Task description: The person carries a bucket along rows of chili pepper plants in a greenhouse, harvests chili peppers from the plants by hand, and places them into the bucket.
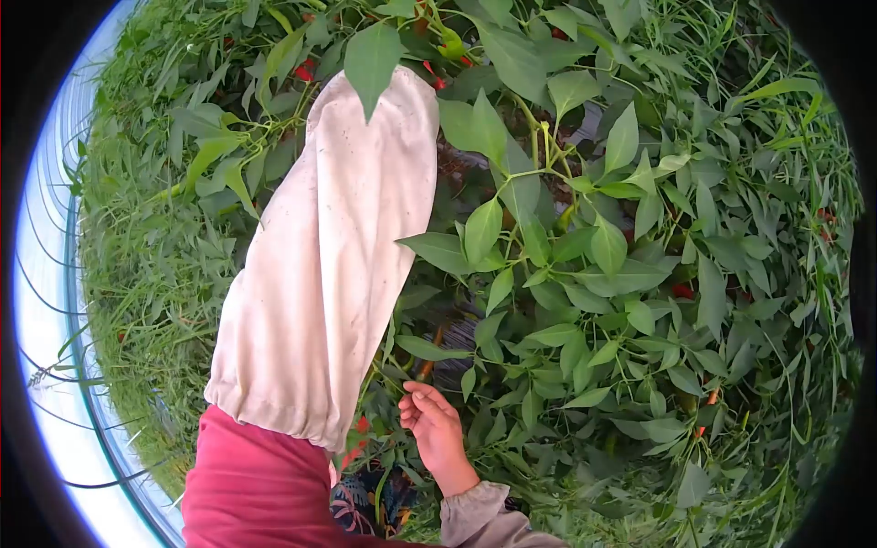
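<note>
A loose pale sleeve cover (356, 210) over a red sleeve (251, 475) reaches up from the lower left into a pepper plant. Beyond its far end, my left hand is hidden, and a large leaf (374, 64) hangs over that end. Low in the middle, my right hand (434, 425) comes out of a grey cuff (475, 511). Its fingers are curled in toward the palm, and what they hold, if anything, cannot be made out. Just above the fingers is a narrow orange-brown pepper or stem (431, 354). Red peppers (306, 69) show near the hidden left hand.
Dense pepper leaves (585, 274) fill the middle and right. An orange-red pepper (706, 413) hangs at the lower right. Tall grass (137, 320) stands at the left, beside a pale curved sheet with dark hoops (50, 301). Patterned dark cloth (370, 502) shows at the bottom.
</note>
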A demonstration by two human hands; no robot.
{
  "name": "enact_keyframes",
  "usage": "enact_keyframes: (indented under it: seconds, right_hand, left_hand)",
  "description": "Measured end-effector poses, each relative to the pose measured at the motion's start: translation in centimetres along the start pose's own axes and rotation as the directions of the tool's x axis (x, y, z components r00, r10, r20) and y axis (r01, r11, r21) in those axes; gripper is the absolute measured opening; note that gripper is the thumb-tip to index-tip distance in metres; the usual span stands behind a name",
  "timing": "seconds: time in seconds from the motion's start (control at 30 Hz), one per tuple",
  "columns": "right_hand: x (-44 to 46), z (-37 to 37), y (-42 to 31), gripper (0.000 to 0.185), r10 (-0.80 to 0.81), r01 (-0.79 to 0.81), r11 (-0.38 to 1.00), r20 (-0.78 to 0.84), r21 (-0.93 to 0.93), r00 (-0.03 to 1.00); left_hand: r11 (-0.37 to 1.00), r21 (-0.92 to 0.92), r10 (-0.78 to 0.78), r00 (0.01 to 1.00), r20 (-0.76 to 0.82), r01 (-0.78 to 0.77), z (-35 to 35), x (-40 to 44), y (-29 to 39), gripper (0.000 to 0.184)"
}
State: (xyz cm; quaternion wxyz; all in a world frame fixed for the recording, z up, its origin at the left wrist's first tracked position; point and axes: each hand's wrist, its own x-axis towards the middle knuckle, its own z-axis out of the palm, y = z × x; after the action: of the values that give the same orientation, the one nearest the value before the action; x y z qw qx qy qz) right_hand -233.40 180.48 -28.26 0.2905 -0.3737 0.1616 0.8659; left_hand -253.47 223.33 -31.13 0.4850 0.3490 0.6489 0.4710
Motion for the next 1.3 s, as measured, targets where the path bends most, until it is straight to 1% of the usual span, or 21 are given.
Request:
enact_keyframes:
  seconds: [0.17,0.23,0.27,0.37,0.43,0.47,0.67,0.7,0.8,0.83,0.87,0.9,0.93,0.97,1.0,1.03,1.1,1.13,1.17,1.27,1.3]
  right_hand:
    - [0.0,-0.4,-0.6,0.024,-0.006,0.005,0.998,0.017,0.055,1.0]
    - [-0.2,-0.2,-0.8,0.023,0.007,-0.007,0.999,0.01,0.052,1.0]
    - [-0.2,-0.2,-0.9,0.023,0.008,-0.008,0.998,0.007,0.056,1.0]
    - [-0.3,-0.1,-1.0,0.023,-0.002,0.001,0.999,0.012,0.051,1.0]
    - [-0.3,-0.1,-0.9,0.023,-0.004,0.003,0.999,0.01,0.036,1.0]
    - [-0.4,0.0,-0.8,0.023,0.002,-0.003,0.999,0.007,0.036,1.0]
    - [-0.2,0.6,-0.3,0.023,-0.005,0.004,1.0,0.032,0.009,0.999]
    - [-0.2,0.7,-0.2,0.023,-0.011,0.011,1.0,0.038,0.004,0.999]
    - [-0.2,0.8,0.0,0.023,-0.021,0.022,1.0,0.033,-0.014,0.999]
    - [-0.2,0.8,0.4,0.023,-0.029,0.03,0.999,0.027,-0.013,0.999]
    - [-0.2,0.9,0.8,0.023,-0.013,0.014,1.0,0.034,-0.027,0.999]
    - [-0.1,0.8,0.6,0.023,-0.024,0.025,0.999,0.03,-0.041,0.999]
    - [-0.1,0.8,0.7,0.023,-0.023,0.025,0.998,0.028,-0.052,0.999]
    - [0.0,0.6,0.8,0.023,-0.032,0.035,0.998,0.052,-0.055,0.998]
    - [0.1,0.2,1.1,0.022,-0.032,0.034,0.998,0.05,-0.055,0.998]
    - [-0.1,0.1,1.0,0.022,-0.045,0.05,0.995,0.057,-0.092,0.997]
    - [-0.2,-0.3,1.1,0.021,-0.058,0.068,0.99,0.084,-0.121,0.995]
    - [-0.2,-0.5,1.4,0.021,-0.045,0.058,0.984,0.081,-0.169,0.996]
    - [-0.9,-1.2,1.3,0.023,-0.092,0.112,0.97,0.097,-0.216,0.991]
    - [-3.6,-3.7,2.7,0.029,-0.28,0.334,0.891,0.207,-0.307,0.938]
    - [-6.5,-2.7,2.2,0.031,-0.077,0.079,0.976,0.018,-0.203,0.997]
  left_hand:
    - [0.973,0.141,0.188,0.982,-0.012,-0.184,-2.5,0.5,-0.6,0.02]
    - [0.945,0.197,0.266,0.964,-0.008,-0.259,-3.2,-12.2,-3.4,0.021]
    - [0.93,0.223,0.302,0.953,-0.005,-0.293,-0.2,2.2,-1.1,0.021]
    - [0.894,0.275,0.369,0.929,-0.006,-0.353,0.1,1.2,-0.9,0.021]
    - [0.943,0.313,-0.023,0.965,-0.262,0.108,2.2,-2.4,2.8,0.027]
    - [0.942,0.314,-0.027,0.963,-0.266,0.114,1.8,-2.7,2.7,0.027]
    - [0.987,0.106,-0.127,0.988,0.089,0.117,-4.5,-2.1,4.2,0.023]
    - [0.976,0.02,-0.218,0.953,0.211,0.219,-5.8,-2.5,4.6,0.024]
    - [0.992,0.06,-0.125,0.917,0.379,0.11,-7.4,-5.7,5.1,0.026]
    - [0.947,0.05,-0.294,0.791,0.537,0.318,-8.3,-4.4,6.3,0.033]
    - [0.976,0.197,-0.063,0.746,0.663,-0.092,-9.5,-4.5,6.2,0.036]
    - [0.831,0.223,0.138,0.577,0.805,-0.51,-9.3,-5.1,6.5,0.038]
    - [0.932,0.34,-0.128,0.766,0.63,-0.123,-10.4,-4.3,6.4,0.04]
    - [0.95,0.231,-0.03,0.672,0.74,-0.212,-10.5,-4.2,6.6,0.04]
    - [0.978,0.207,-0.11,0.891,0.441,0.018,-11.3,-5.0,7.0,0.038]
    - [0.85,-0.039,-0.496,0.822,0.281,0.526,-11.3,-3.9,8.3,0.032]
    - [0.872,-0.204,-0.4,0.887,0.23,0.446,-9.0,-10.5,12.1,0.024]
    - [0.908,-0.123,-0.371,0.905,0.21,0.401,-11.0,-10.5,12.3,0.019]
    - [0.925,-0.158,-0.312,0.929,0.197,0.344,-17.9,-8.3,10.8,0.016]
    - [0.926,-0.213,-0.246,0.925,0.289,0.313,-16.4,-20.4,13.4,0.014]
    - [0.927,-0.292,-0.204,0.97,0.132,0.234,-18.8,-22.6,10.2,0.015]
